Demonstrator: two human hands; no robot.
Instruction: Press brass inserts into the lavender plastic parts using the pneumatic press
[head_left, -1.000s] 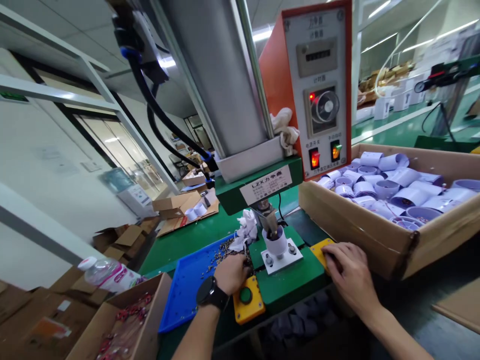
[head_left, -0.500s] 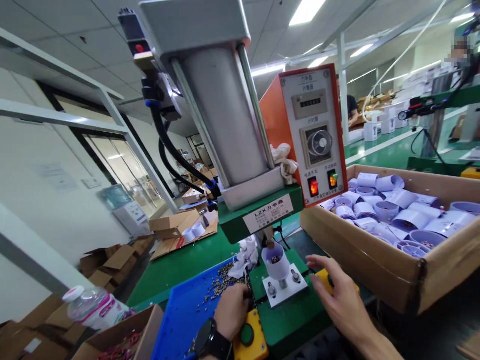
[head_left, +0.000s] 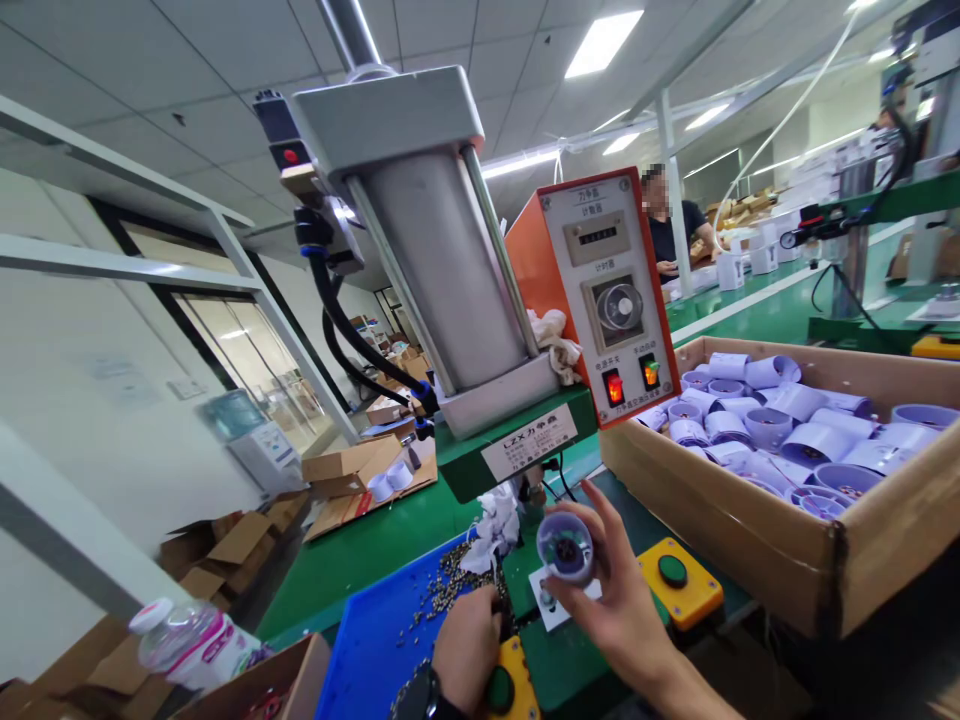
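Observation:
My right hand (head_left: 611, 605) holds a white plastic cup-shaped part (head_left: 565, 547) tilted toward me, its open mouth showing a dark piece inside, just above the white fixture plate (head_left: 544, 605) of the press. My left hand (head_left: 466, 645), with a black watch on the wrist, rests fingers curled at the edge of the blue tray (head_left: 367, 650) among small metal pieces (head_left: 442, 590), beside a yellow box with a green button (head_left: 501, 690). The press (head_left: 442, 270) with its grey cylinder stands behind.
An orange control box (head_left: 611, 290) with lit switches is on the press. A cardboard box (head_left: 757, 540) of white cup parts stands at the right, a second yellow button box (head_left: 679, 580) in front of it. A bottle (head_left: 191, 640) lies lower left. A person (head_left: 671, 235) works far back.
My right hand left the right yellow button box, reached to the fixture and lifted the white cup part off it. The camera tilted upward. My left hand stayed by the tray.

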